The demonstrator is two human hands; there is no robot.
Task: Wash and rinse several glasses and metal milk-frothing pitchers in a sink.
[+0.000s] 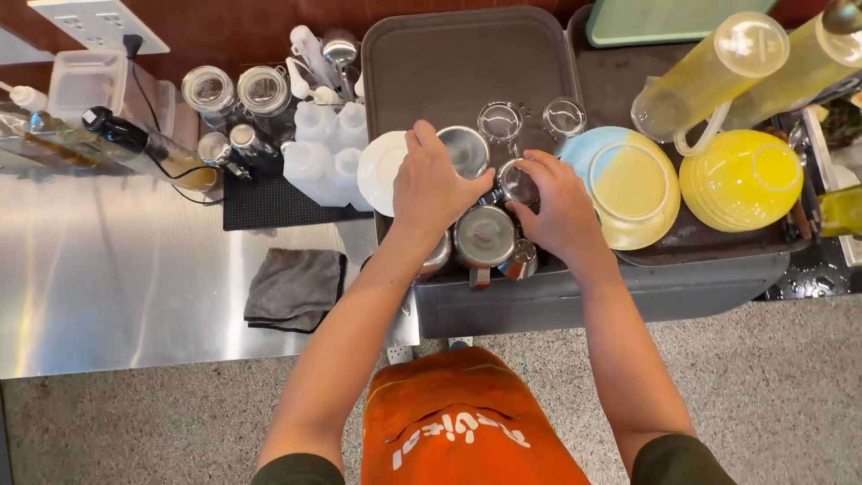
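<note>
Gleaming steel counter [117, 269], perhaps wet.

White lettering curves across the orange apron [462, 422] at the bottom centre. Up and left of the apron, far along the counter, stands a clear lidded plastic box [85, 83], with a white wall plate [99, 22] just above it.

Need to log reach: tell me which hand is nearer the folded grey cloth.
Left. The left hand rests on metal cups just right of the folded grey cloth; the right hand is farther right.
</note>
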